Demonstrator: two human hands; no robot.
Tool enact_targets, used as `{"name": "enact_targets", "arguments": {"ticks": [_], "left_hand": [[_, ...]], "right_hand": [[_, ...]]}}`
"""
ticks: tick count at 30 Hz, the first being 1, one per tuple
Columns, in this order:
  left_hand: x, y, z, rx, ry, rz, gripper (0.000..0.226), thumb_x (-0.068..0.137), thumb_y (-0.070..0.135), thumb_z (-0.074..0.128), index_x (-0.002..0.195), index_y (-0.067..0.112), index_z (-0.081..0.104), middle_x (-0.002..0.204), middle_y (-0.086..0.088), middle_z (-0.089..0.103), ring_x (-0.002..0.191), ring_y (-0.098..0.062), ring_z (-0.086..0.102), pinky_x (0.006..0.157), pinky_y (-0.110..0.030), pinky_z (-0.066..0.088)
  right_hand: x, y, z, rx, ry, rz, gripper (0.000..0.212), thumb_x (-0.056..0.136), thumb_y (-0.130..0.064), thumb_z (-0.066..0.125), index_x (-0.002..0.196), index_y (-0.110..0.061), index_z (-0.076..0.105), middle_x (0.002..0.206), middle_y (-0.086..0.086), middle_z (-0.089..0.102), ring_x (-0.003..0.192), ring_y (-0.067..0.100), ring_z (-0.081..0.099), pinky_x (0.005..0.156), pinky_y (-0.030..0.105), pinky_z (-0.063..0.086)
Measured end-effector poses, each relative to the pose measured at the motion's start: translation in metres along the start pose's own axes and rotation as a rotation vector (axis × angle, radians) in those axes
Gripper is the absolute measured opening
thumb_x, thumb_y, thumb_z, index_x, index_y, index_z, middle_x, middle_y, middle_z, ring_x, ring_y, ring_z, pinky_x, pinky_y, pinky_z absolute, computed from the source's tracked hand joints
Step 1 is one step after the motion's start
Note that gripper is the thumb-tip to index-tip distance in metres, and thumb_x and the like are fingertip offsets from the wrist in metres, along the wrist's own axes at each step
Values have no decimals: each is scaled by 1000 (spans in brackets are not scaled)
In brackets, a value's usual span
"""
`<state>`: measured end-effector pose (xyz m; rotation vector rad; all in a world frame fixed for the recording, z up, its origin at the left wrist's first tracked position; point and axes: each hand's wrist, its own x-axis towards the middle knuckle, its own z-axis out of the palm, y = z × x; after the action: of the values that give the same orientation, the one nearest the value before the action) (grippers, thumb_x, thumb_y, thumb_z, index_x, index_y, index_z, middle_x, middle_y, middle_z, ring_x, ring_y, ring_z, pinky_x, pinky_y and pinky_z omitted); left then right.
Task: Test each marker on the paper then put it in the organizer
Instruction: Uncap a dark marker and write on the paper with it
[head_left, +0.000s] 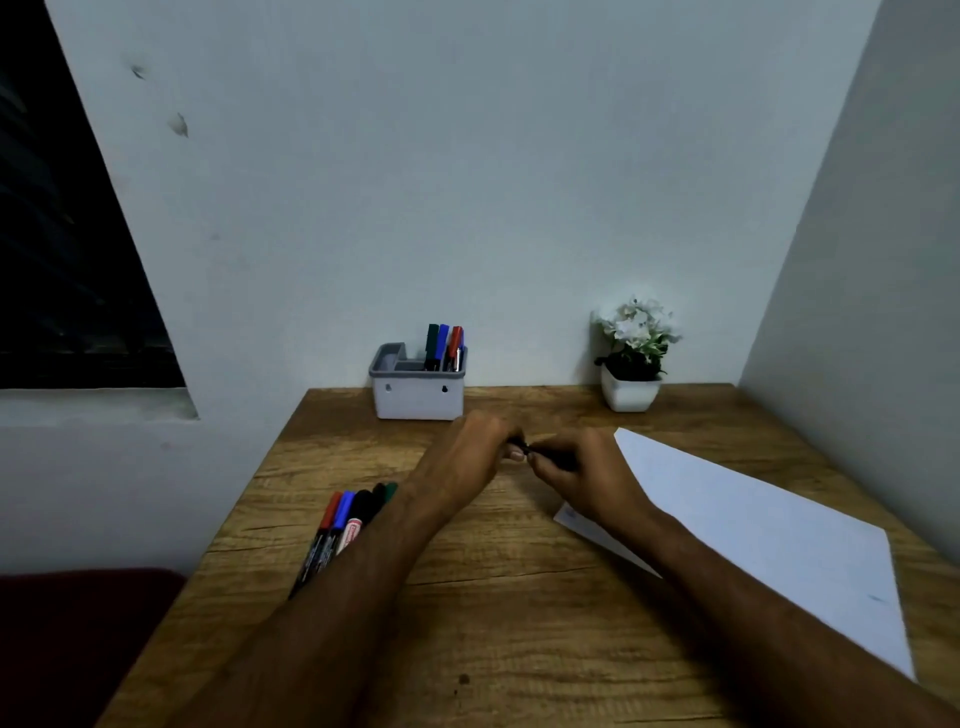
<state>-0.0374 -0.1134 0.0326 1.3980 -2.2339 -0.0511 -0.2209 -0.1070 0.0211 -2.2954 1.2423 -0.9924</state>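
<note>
Hands meet mid-counter (519, 597): right hand (576, 470) grips a black marker (545, 453), left hand (470, 457) curled at its tip end, pinching what looks like the cap. Paper (753, 530) lies to the right, under the right wrist. Spare markers (340, 525) lie beside the left forearm. Organizer (418, 387) at the wall holds several markers.

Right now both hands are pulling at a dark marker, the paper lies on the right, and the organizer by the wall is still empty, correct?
Not quite. The head view shows the organizer already holds several markers. The rest stands: both the left hand and right hand grip a dark marker, and the paper lies on the right.
</note>
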Motion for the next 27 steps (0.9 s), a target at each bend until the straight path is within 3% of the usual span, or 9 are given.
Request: {"name": "enact_targets", "arguments": {"ticks": [4, 7, 9, 11, 14, 18, 20, 23, 27], "left_hand": [[-2, -1, 9, -87, 107, 34, 12, 88, 15, 69, 94, 22, 77, 85, 9, 73, 77, 1, 64, 72, -29, 56], [-2, -8, 9, -127, 197, -70, 18, 86, 7, 69, 94, 20, 78, 88, 6, 75, 77, 0, 64, 77, -22, 55], [-2, -22, 7, -199, 294, -227, 19, 86, 8, 70, 97, 21, 78, 92, 3, 75, 80, -2, 62, 80, -17, 51], [-1, -30, 12, -211, 277, -312, 16, 87, 15, 71, 100, 22, 77, 94, 3, 74, 82, -4, 63, 81, -21, 52], [6, -19, 29, -114, 124, -312, 15, 87, 27, 72, 100, 20, 76, 90, 3, 74, 77, -5, 63, 75, -29, 58], [13, -12, 46, -59, 100, -326, 18, 83, 32, 75, 94, 19, 77, 85, 1, 74, 73, -8, 64, 69, -34, 59], [14, -13, 48, -47, 107, -331, 18, 82, 32, 76, 93, 18, 78, 86, 0, 74, 75, -10, 64, 69, -35, 58], [13, -11, 48, -65, 104, -319, 19, 82, 32, 77, 94, 17, 78, 89, 0, 73, 77, -10, 63, 72, -35, 58], [11, -10, 47, -57, 111, -318, 22, 84, 32, 75, 97, 15, 77, 94, -2, 71, 82, -12, 61, 75, -35, 56]], "right_hand": [[2, 8, 0, 12, -29, -24, 31, 96, -19, 66, 65, -19, 68, 50, -6, 52, 49, 5, 44, 52, 22, 28], [5, 21, -3, -11, -13, 17, 41, 97, -27, 68, 59, -11, 68, 51, 11, 56, 46, 7, 38, 51, 33, 28], [4, 30, -13, -1, 31, 78, 44, 97, -30, 70, 56, -11, 68, 51, 6, 60, 44, 11, 43, 51, 35, 33], [3, 37, -24, 24, 65, 142, 43, 96, -27, 72, 54, -18, 68, 48, -11, 62, 44, 7, 51, 49, 24, 34], [4, 39, -32, 98, 100, 207, 35, 97, -21, 70, 62, -22, 69, 47, -22, 60, 45, -2, 54, 50, 13, 36], [2, 35, -33, 314, 133, 283, 11, 99, -4, 65, 99, -12, 72, 64, -3, 72, 50, 12, 62, 47, 21, 50], [-2, 34, -34, 426, 135, 310, 22, 98, -1, 64, 114, -15, 67, 80, 13, 74, 59, 28, 69, 49, 30, 57], [-6, 40, -38, 561, 130, 300, 18, 101, 0, 58, 113, -11, 67, 90, 25, 71, 63, 35, 72, 52, 36, 60], [-8, 45, -38, 747, 150, 324, 27, 107, 1, 45, 120, -4, 68, 94, 18, 75, 68, 29, 72, 64, 40, 63]]}}
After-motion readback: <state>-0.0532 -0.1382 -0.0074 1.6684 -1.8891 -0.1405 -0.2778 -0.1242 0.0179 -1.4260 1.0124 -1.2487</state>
